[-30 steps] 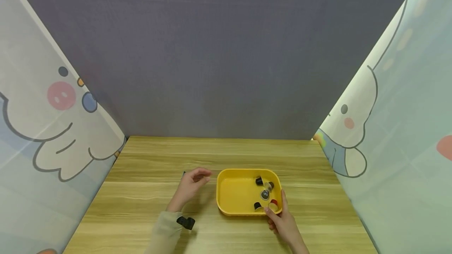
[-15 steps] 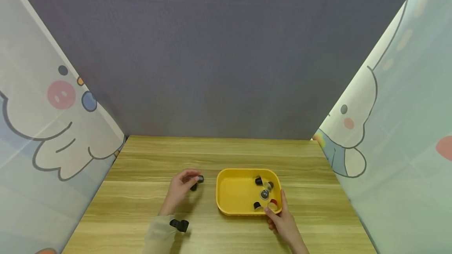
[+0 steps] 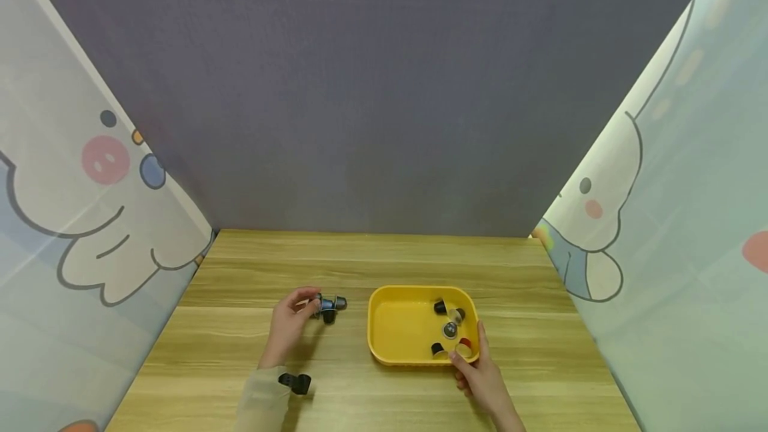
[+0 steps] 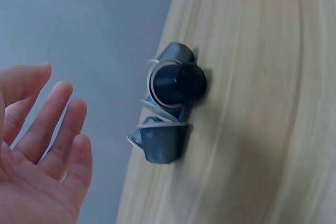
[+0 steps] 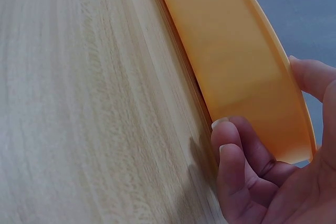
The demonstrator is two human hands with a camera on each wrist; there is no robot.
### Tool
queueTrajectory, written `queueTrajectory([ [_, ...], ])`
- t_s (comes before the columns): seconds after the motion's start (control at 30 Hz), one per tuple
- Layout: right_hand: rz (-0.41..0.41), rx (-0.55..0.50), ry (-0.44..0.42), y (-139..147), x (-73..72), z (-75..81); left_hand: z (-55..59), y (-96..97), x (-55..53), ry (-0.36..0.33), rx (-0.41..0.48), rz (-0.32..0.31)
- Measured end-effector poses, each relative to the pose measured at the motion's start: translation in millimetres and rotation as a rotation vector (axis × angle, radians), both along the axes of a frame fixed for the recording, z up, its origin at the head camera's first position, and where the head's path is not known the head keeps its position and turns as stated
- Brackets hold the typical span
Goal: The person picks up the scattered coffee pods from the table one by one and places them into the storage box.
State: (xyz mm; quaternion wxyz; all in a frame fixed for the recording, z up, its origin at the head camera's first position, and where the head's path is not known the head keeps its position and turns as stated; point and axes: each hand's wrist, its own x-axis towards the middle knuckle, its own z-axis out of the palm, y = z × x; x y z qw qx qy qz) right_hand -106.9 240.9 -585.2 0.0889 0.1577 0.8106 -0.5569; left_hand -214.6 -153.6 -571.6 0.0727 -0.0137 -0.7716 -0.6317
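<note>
A cluster of coffee capsules (image 3: 328, 304) in black, blue and grey lies on the table left of a yellow tray (image 3: 396, 361). Just at the left of that cluster is my left hand (image 3: 287, 321). The left wrist view shows the hand (image 4: 50, 156) with loosely bent fingers and nothing held, apart from the dark capsules (image 4: 163, 142). My right hand (image 3: 483, 379) grips the tray's front right corner, thumb over the rim and fingers against the outer wall (image 5: 231, 56). Several capsules (image 3: 450, 331), mostly dark and one red, lie in the right half of the tray.
The wooden table (image 3: 288, 252) ends at a grey back panel (image 3: 372, 119). Cartoon-printed side panels (image 3: 90, 219) stand left and right. A black band with a small device (image 3: 295, 383) is on the left wrist.
My left hand has moved left, from beside the tray to the left side of the capsule cluster, uncovering the capsules. The right hand and the tray stay put.
</note>
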Motion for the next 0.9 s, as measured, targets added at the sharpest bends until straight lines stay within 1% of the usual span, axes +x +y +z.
queueTrajectory([
  [0.17,-0.002,-0.005,-0.003,0,-0.2,-1.2,-7.6,-6.7,-2.5,-0.002,-0.034,0.049],
  [0.27,-0.003,-0.005,-0.004,1,-0.6,-1.8,-11.2,-9.4,-3.4,0.005,-0.045,0.067],
  [0.47,0.001,-0.008,-0.005,1,-1.0,-2.5,-18.8,-12.6,-3.7,-0.001,-0.037,0.068],
  [0.73,-0.003,-0.021,-0.005,0,-0.6,-1.8,-29.6,-11.8,-1.7,-0.056,-0.097,0.034],
  [0.83,-0.005,-0.024,-0.006,0,-0.5,-1.4,-33.1,-11.7,-2.2,-0.084,-0.104,0.026],
  [0.9,-0.008,-0.026,-0.005,0,-0.5,-1.2,-35.7,-11.6,-2.7,-0.088,-0.109,0.021],
])
